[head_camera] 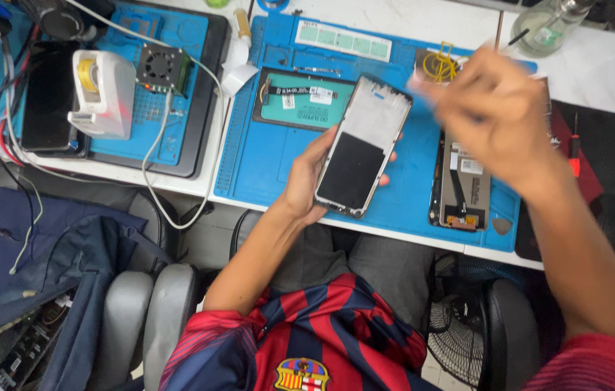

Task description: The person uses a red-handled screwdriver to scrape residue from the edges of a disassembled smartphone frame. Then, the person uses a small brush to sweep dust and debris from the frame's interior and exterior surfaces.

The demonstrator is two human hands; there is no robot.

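My left hand (307,181) grips a flat, silver-rimmed phone frame (361,148) with glossy black panel; at two o'clock my blurred right hand (492,108), grip unclear, hovers over the blue rubbery mat (264,166).

Metal-edged phone frame (362,148) with matt black panel; rubbery blue mat (264,163).

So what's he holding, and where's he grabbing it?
The left hand grips a phone frame by its lower edges. The right hand is too blurred to tell.
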